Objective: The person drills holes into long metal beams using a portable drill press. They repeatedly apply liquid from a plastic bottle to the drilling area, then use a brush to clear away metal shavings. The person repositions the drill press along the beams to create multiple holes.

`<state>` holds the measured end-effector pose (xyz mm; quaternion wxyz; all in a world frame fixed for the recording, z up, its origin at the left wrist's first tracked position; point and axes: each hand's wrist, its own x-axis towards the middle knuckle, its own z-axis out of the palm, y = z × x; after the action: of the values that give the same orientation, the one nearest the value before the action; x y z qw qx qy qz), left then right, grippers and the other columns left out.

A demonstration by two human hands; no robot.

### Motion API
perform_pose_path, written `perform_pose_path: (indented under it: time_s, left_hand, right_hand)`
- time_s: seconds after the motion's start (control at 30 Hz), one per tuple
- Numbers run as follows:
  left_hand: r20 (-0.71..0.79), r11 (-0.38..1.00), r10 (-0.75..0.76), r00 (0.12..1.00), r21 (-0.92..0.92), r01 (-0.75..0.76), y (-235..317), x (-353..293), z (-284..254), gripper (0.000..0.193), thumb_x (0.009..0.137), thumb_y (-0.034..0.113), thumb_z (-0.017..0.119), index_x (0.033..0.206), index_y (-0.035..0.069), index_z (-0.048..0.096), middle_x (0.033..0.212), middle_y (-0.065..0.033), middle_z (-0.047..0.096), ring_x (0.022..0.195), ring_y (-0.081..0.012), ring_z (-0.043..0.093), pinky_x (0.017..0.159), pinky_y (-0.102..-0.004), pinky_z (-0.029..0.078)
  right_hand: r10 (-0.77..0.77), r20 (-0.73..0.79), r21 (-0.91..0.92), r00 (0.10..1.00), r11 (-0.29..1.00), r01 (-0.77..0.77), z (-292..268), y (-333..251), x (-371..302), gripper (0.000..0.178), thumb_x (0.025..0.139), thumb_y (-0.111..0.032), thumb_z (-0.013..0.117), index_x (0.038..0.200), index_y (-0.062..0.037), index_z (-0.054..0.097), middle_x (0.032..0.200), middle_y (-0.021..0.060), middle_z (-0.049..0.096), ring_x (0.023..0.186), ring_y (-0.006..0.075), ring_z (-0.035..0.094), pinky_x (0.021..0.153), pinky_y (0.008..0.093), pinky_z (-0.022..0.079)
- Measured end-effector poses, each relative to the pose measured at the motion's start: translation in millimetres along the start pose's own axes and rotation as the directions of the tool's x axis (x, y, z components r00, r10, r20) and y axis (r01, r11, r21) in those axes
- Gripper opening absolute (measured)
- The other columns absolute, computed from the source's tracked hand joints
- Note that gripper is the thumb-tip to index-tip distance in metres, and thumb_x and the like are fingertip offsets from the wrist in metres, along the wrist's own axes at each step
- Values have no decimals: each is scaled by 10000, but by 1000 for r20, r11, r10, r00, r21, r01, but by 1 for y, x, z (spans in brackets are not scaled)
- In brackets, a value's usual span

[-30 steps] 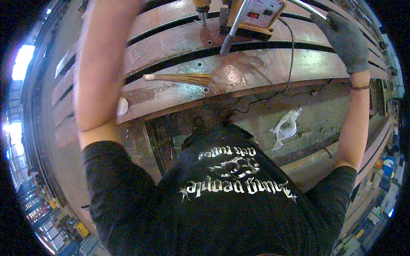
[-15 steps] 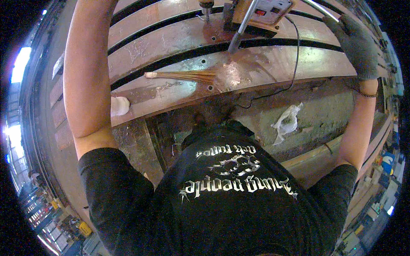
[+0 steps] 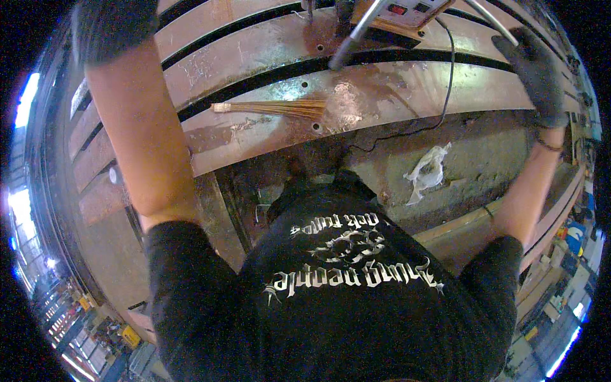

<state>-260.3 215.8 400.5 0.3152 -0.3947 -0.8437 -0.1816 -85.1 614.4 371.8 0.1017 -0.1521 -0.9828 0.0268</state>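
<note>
1. One crumpled white plastic bag [image 3: 429, 173] is lying below the front edge of the worktop [image 3: 484, 89], looking thin and limp.
2. The metal worktop is showing long dark slots, round holes and scuffed, wet-looking patches.
3. A bundle of brown sticks [image 3: 273, 109] is fanning out on it from a pale bound end, probably light and springy.
4. The gloved right hand [image 3: 534, 73] is partly curling at the end of a bright metal rod [image 3: 491, 22], upper right; how fully it is gripping, I cannot tell.
5. The gloved left hand [image 3: 114, 28] is blurring at the upper edge; its opening and any hold are not showing.
6. The rod is looking stiff, smooth, perhaps slippery; its outer end seems the place to hold.
7. A boxy machine [image 3: 414, 14], likely heavy, is standing beyond, trailing a black cable [image 3: 453, 57].
</note>
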Motion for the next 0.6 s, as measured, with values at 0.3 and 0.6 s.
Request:
perform_pose_path:
  time_s: [0.3, 0.6]
  left_hand:
    - [-66, 412, -737, 673, -833, 370, -31, -145, 60, 322, 1053, 206, 567, 1300, 5, 609, 1198, -152, 696, 1057, -251, 704, 874, -364, 593]
    - [259, 292, -780, 570, -655, 697, 5, -187, 113, 331, 1039, 248, 632, 1242, -10, 672, 1144, -133, 730, 1049, -208, 701, 949, -311, 541]
  right_hand:
    - [64, 358, 921, 932, 142, -363, 260, -166, -29, 215, 986, -331, 692, 1040, -122, 689, 736, -33, 611, 592, 97, 540, 535, 284, 459]
    - [8, 252, 962, 968, 107, -252, 295, -172, -15, 110, 985, -228, 692, 962, -121, 684, 702, -19, 614, 577, 110, 572, 468, 292, 459]
